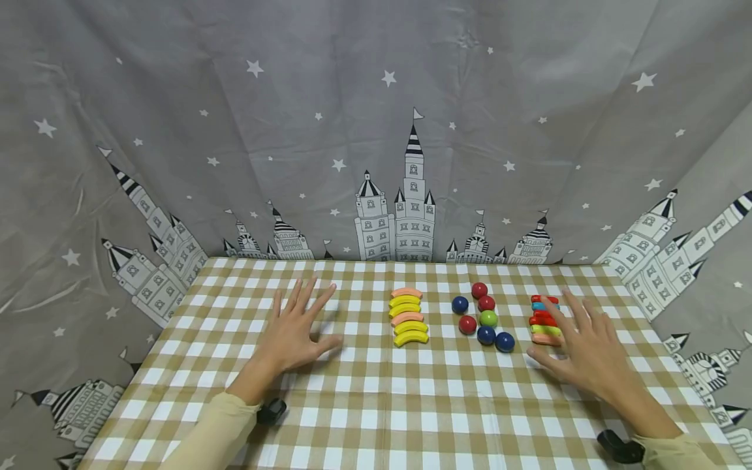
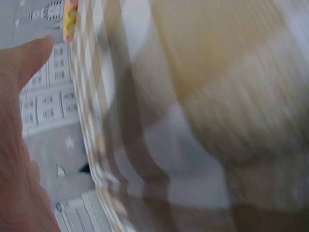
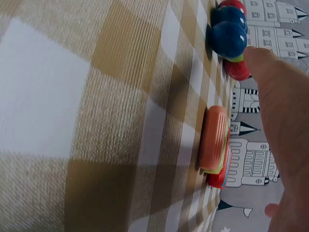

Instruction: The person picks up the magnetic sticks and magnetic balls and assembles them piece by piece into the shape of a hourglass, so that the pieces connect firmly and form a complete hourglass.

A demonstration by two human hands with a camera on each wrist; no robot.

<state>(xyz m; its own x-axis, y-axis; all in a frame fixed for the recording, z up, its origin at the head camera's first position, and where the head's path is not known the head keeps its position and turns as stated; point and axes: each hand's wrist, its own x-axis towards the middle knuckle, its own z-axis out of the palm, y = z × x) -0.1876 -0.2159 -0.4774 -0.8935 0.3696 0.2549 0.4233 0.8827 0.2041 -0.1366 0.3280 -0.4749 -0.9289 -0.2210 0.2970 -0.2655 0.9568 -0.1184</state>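
My left hand (image 1: pixel 296 333) hovers over the checked cloth at left with its fingers spread, holding nothing. To its right, apart from it, yellow curved pieces (image 1: pixel 410 338) and orange curved pieces (image 1: pixel 408 318) form a column. Fingers spread, my right hand (image 1: pixel 593 356) is beside a column of short coloured sticks, among them a red stick (image 1: pixel 543 320) and an orange stick (image 3: pixel 214 135). It partly covers their right ends in the head view; whether it touches them I cannot tell. Blue balls (image 1: pixel 504 342), red balls (image 1: pixel 479 290) and a green ball (image 1: pixel 488 318) lie loosely grouped between the two columns.
A brown and white checked tablecloth (image 1: pixel 352 405) covers the table. Behind it and along both sides hangs a grey curtain (image 1: pixel 294 137) printed with castles and stars. Dark wrist devices show at the left cuff (image 1: pixel 271 412) and the right cuff (image 1: pixel 619 448).
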